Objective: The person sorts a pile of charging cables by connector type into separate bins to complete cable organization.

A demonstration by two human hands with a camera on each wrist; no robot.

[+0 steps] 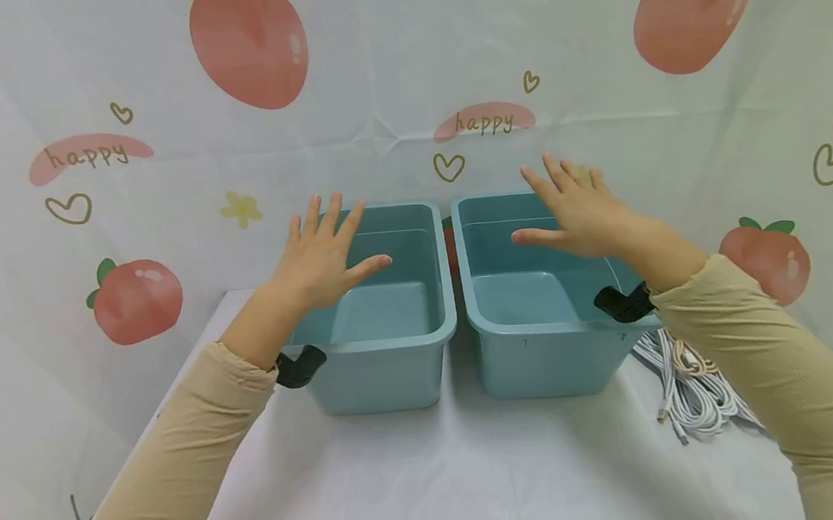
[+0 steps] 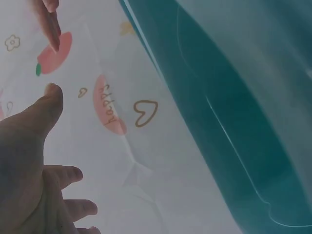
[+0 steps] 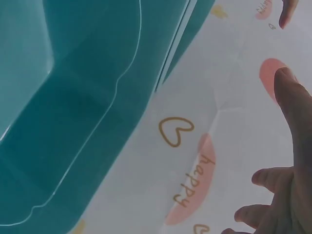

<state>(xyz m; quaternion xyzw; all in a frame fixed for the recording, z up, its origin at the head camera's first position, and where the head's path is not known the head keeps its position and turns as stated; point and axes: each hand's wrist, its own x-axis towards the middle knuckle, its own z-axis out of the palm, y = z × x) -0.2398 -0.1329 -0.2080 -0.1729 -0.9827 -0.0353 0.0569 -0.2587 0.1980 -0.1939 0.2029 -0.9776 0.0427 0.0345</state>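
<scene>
Two blue-green plastic bins stand side by side on a white-covered table. My left hand (image 1: 322, 261) is raised over the left bin (image 1: 387, 346), fingers spread and nothing in it. Over the right bin (image 1: 537, 334), my right hand (image 1: 581, 211) also has its fingers spread and holds nothing. Bare floor shows inside both bins where the hands do not cover them. In the left wrist view, the left hand (image 2: 29, 146) has its thumb and fingers apart beside the bin wall. The right wrist view shows the right hand (image 3: 287, 165) in a similar pose.
A bundle of white cables (image 1: 701, 396), with a peach-coloured cable (image 1: 689, 357) among them, lies right of the right bin, partly behind the right sleeve. The white table (image 1: 469, 489) extends in front of the bins. A fruit-printed cloth (image 1: 368, 72) hangs behind them.
</scene>
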